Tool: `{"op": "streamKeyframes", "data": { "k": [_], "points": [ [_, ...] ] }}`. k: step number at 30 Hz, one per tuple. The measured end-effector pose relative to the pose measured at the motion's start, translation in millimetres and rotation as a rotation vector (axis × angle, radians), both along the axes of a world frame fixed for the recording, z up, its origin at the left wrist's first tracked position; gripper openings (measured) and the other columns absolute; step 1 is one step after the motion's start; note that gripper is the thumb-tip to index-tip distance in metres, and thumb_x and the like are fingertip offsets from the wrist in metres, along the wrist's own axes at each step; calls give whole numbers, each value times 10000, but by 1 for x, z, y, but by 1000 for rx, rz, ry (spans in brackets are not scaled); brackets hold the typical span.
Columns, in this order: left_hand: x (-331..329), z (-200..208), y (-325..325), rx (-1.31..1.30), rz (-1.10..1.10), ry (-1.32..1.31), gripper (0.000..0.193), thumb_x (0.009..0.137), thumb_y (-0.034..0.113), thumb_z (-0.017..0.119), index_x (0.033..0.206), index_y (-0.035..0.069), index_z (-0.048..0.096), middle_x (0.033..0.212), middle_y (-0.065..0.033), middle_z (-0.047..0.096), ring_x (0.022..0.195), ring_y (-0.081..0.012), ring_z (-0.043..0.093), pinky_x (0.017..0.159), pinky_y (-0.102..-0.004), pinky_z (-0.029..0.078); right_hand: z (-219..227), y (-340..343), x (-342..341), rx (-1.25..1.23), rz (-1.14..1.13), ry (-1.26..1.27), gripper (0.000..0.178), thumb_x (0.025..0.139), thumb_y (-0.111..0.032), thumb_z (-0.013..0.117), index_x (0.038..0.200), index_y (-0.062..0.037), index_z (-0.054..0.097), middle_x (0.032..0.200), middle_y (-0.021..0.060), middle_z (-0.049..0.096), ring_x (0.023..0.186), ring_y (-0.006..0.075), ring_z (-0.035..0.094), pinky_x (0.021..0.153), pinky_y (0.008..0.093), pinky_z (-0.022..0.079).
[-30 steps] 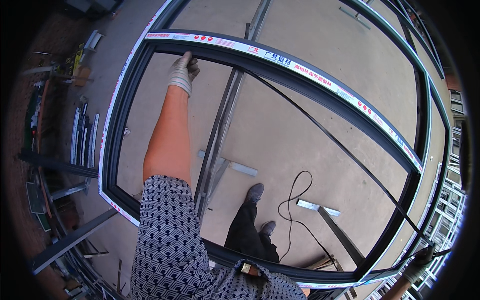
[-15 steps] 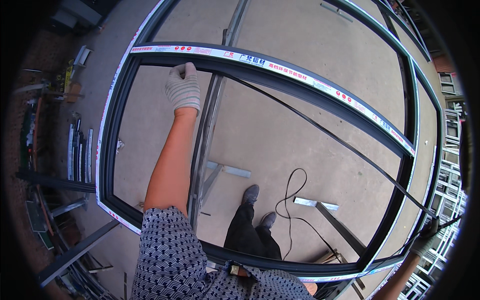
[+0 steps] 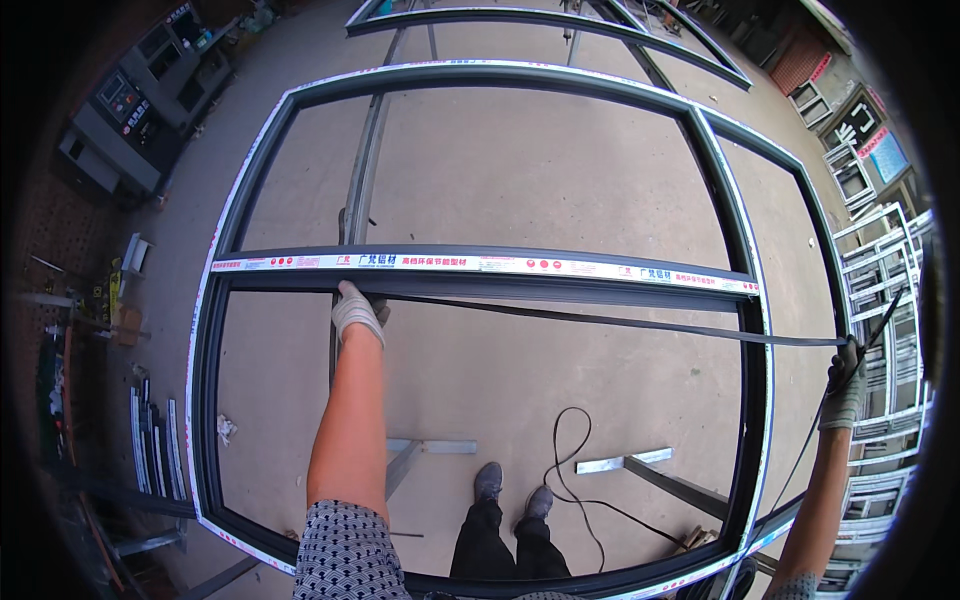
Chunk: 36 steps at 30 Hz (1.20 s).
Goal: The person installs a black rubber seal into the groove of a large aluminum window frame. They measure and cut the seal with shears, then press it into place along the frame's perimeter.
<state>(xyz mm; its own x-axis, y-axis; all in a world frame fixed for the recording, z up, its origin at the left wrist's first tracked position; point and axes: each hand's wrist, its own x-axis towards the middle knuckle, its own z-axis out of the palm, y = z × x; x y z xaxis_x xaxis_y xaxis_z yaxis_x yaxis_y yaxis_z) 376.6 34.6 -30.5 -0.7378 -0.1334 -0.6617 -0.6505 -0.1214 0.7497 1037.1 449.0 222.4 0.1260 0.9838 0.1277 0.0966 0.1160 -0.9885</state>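
Gloved and set far apart, the 2 hands worked along a large dark window frame (image 3: 206, 420). Left hand (image 3: 358, 312) was at the near edge of the frame's crossbar (image 3: 560, 266), fingers curled in; whether it pinched anything could not be told. Right hand (image 3: 845, 385) was closed around a black strip (image 3: 640, 324) out by the frame's right edge. Between them, the strip's long axis ran left to right: close under the crossbar near the left hand, then dropping gently away and passing over an upright towards the right hand. More of it pointed up and right beyond that grip. The crossbar's own long axis also lay left to right. Below, on the floor, a black cord (image 3: 556, 450) lay looped near 2 shoes (image 3: 488, 482).
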Motion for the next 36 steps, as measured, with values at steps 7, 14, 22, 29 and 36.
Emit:
{"op": "streamKeyframes", "data": {
  "k": [7, 14, 22, 29, 36],
  "points": [
    [10, 1, 25, 98, 252, 23, 590, 966, 629, 448, 1202, 111, 602, 1083, -78, 670, 791, -232, 667, 710, -381, 570, -33, -11, -21, 44, 14, -107, 306, 921, -215, 711, 1161, -37, 645, 904, 28, 662, 635, 62, 546, 486, 181, 379],
    [12, 0, 37, 107, 233, -34, 495, 1006, 592, 358, 1220, 233, 623, 1134, 24, 683, 1025, -160, 616, 923, -387, 440, -67, 1, -27, 18, -34, -394, 210, 939, -168, 660, 1102, -37, 669, 812, 11, 654, 625, 78, 596, 514, 215, 436],
    [13, 3, 32, 251, 235, 65, 519, 996, 617, 381, 1158, 202, 646, 1071, 12, 692, 909, -162, 626, 812, -354, 472, -153, 49, 7, 133, 72, -564, 406, 909, -37, 664, 1288, 69, 567, 1086, 113, 704, 1005, 159, 665, 917, 279, 508],
    [13, 5, 40, 345, 330, 50, 574, 971, 625, 429, 1272, 171, 609, 1222, -5, 670, 1103, -215, 641, 951, -400, 498, -190, 75, 68, 147, 160, -579, 438, 923, 46, 606, 1355, 35, 534, 1253, 131, 657, 1153, 182, 623, 1028, 292, 469],
    [12, 7, 31, 204, 432, 51, 582, 967, 564, 460, 1240, 75, 618, 1206, -79, 677, 1050, -248, 679, 938, -367, 526, -203, 72, 64, 127, 184, -514, 449, 947, 48, 570, 1390, 20, 505, 1317, 120, 614, 1220, 191, 583, 1081, 313, 437]
  ]
}}
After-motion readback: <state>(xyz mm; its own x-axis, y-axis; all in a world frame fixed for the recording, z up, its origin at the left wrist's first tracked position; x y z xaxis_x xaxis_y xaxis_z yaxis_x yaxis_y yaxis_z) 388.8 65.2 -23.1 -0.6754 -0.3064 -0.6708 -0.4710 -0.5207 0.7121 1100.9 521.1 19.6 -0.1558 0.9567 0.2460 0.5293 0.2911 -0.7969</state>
